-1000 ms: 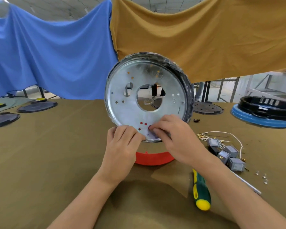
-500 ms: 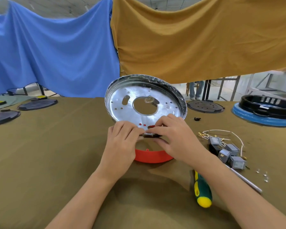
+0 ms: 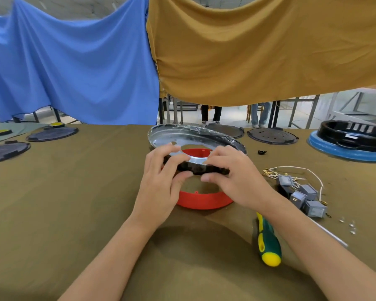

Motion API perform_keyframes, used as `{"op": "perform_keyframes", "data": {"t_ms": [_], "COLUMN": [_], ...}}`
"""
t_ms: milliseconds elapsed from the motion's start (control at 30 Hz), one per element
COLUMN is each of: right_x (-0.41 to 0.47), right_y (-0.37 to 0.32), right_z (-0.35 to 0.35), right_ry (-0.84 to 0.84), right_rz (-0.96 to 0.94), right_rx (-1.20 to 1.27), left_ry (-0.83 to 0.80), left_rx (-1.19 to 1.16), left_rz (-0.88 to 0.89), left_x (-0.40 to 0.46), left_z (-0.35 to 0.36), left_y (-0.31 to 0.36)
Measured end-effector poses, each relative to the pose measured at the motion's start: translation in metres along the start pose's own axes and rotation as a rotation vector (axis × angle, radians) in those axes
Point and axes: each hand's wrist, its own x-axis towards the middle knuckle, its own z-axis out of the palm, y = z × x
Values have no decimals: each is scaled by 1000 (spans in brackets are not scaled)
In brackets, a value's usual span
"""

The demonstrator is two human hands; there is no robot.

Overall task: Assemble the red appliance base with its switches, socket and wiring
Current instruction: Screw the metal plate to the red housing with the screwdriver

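Note:
A round silver metal plate (image 3: 183, 135) with a central hole is held nearly flat, just above the red appliance base (image 3: 204, 200) on the table. My left hand (image 3: 161, 183) grips the plate's near rim on the left. Beside it, my right hand (image 3: 237, 179) grips the same rim on the right. Red plastic shows through the plate's hole. To the right lie several grey switches (image 3: 302, 196) joined by white wiring (image 3: 295, 169).
A green and yellow screwdriver (image 3: 267, 244) lies near my right forearm. Small screws (image 3: 351, 227) sit at the right. Black round discs (image 3: 271, 135) and a blue and black appliance part (image 3: 352, 140) stand at the back. Blue and ochre cloths hang behind.
The metal plate has tipped from upright, facing me, down to almost flat over the red base. Both hands kept hold of its near rim and lowered with it.

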Motion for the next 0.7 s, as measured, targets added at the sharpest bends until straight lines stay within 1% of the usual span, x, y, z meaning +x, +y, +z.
{"op": "perform_keyframes", "data": {"t_ms": [233,333,433,567,700], "right_x": [1,2,2,3,4], "right_y": [-1,-1,-3,-3,-3], "right_z": [-1,-3,-7,-11,-13], "right_ry": [-48,-88,-112,-109,-161], "right_rz": [141,159,163,166,195], "right_rx": [143,132,179,190,194], "left_ry": [-23,-21,-19,-2,3], "left_rx": [-5,1,6,-2,-30], "left_rz": [-45,-43,-46,-52,-25], "left_x": [0,0,1,3,3], "left_z": [0,1,1,2,3], "left_y": [-1,-1,0,0,0]}}
